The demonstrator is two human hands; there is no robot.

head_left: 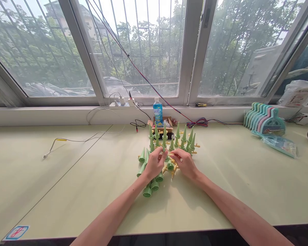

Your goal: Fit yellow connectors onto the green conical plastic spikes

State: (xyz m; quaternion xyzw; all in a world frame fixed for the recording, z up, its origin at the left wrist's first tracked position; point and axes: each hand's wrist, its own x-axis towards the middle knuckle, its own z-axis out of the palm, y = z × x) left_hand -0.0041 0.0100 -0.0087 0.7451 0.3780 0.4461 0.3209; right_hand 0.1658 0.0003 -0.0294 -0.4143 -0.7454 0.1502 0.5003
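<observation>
A: What did the left hand have?

B: A light-green, cone-shaped plastic spike, pinched between thumb and fingers above the pale yellow-green tabletop.

A: And the right hand?

B: Its thumb and fingertips were closed on a small yellow plastic fitting, mostly hidden, just beside the spike at three o'clock. Whether the two were joined, I couldn't tell.

A: What lay around them?

B: From eleven to one o'clock, upright green plastic cones with yellow side nozzles stood close together. Toward seven, hollow green plastic cones lay tipped over, their threaded openings facing the person. At six, loose yellow plastic nozzles sat in a small pile.

A: Farther off?

B: A clear bottle of blue liquid stood between eleven and twelve; pastel plastic paddle shapes were lined up at two.
</observation>
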